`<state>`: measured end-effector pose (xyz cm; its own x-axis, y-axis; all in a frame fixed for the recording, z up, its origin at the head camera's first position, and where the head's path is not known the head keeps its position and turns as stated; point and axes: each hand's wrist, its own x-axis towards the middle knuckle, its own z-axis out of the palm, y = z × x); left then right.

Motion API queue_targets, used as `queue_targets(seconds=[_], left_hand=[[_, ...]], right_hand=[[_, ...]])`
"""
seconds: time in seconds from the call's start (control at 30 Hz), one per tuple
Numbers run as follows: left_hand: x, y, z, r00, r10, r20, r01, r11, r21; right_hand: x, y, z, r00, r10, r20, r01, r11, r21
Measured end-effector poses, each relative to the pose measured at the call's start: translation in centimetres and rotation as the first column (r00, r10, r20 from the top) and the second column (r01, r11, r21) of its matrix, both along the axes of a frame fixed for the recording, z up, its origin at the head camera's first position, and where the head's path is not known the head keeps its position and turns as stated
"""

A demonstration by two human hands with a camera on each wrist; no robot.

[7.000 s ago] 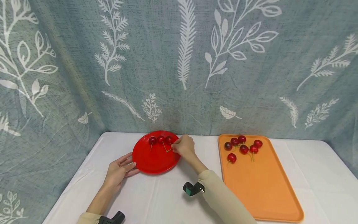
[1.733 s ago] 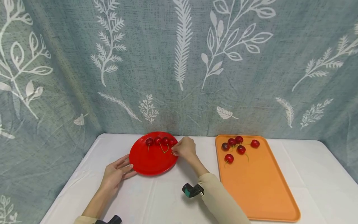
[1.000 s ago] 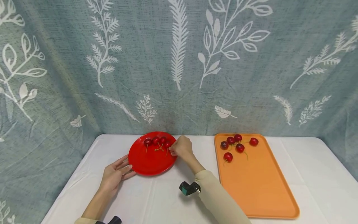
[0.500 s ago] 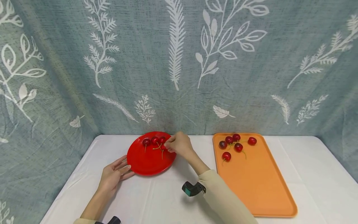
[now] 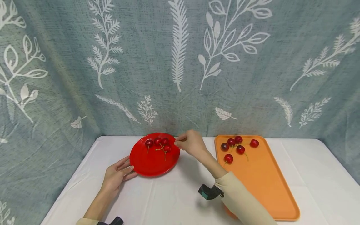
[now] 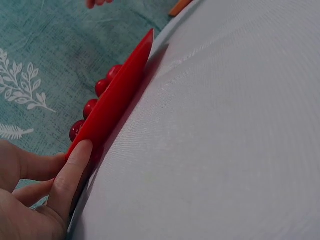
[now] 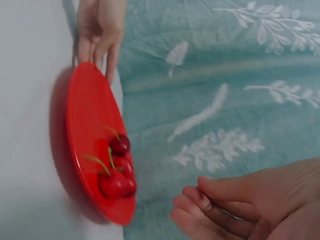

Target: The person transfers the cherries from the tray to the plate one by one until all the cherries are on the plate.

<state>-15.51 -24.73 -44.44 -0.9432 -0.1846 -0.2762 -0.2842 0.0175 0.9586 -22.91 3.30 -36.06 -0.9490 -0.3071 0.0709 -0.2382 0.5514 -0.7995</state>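
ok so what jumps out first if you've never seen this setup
The red plate at the table's middle, with four cherries bunched near its far rim, and the orange tray to its right holding five more cherries at its far end. The left hand rests against the plate's near edge, and the right hand hovers by its far right rim, holding nothing.

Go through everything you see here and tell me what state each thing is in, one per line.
Red plate: flat on the table, four cherries on it.
Cherries on the plate: clustered at its far side, stems on.
Orange tray: flat, five cherries at its far end.
Left hand: fingers straight, touching the plate's rim.
Right hand: loosely curled, empty, beside the plate.
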Motion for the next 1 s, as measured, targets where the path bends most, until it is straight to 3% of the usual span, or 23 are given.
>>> queue_targets(seconds=[0.37, 0.67, 1.0], left_hand=[[0.0, -0.2, -0.1, 1.000, 0.006, 0.011, -0.006, 1.000, 0.027], [0.2, -0.1, -0.2, 1.000, 0.014, 0.023, -0.015, 0.999, 0.032], [0.0, -0.1, 0.0, 1.000, -0.004, 0.004, 0.004, 1.000, 0.025]], right_hand=[[-0.6, 7.9, 0.0, 0.993, -0.107, 0.050, 0.109, 0.993, -0.051], [-1.0, 15.9, -0.4, 0.983, -0.182, 0.026, 0.178, 0.978, 0.107], [0.0, 20.8, -2.1, 0.979, -0.196, -0.060, 0.205, 0.940, 0.271]])
